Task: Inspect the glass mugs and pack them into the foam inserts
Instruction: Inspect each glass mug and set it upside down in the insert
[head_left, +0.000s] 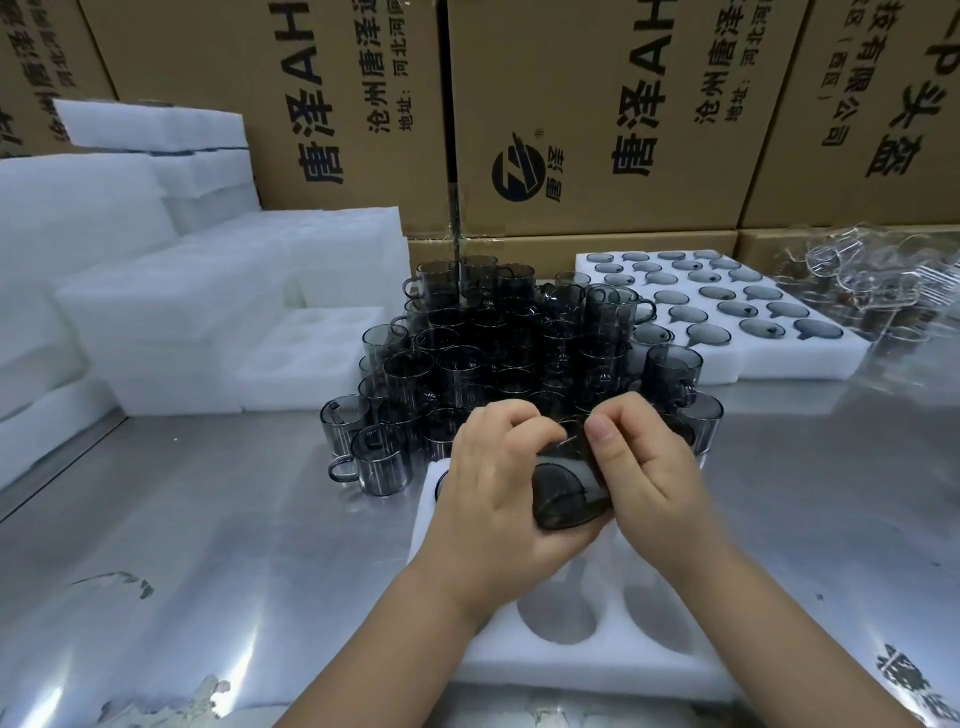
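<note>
Nearest, on the steel table (208, 519): a white foam insert (597, 660), with two round pockets in plain sight and nothing in either. Hard to tell whether the dark edge at its far left corner belongs to a mug already seated.

Just above the insert's far half: one smoky glass mug (563, 504), tipped on its side and gripped from both sides. Left hand (493, 493) cupping it from below, fingers curled round the body. Right hand (649, 478) closed on the upper part, thumb and fingertips pinching near the rim. Reads as inspection, with no placing yet.

Beyond the hands: a dense heap of grey mugs (498, 343), stacked several high, some upright at the edges, touching one another. Plenty left to check and pack, then.

Further right: a filled insert (779, 358), every visible pocket holding a mug seated bottom up. One tray's worth done, by the look of it. Past that, a blurred pile of clear glassware (872, 291).

To the left: stacks of spare foam inserts (182, 312), pockets bare.

At the back: a wall of brown printed cartons (597, 130).

Judged overall: early to middle of the job, with the near tray barely begun and the heap far from cleared.
</note>
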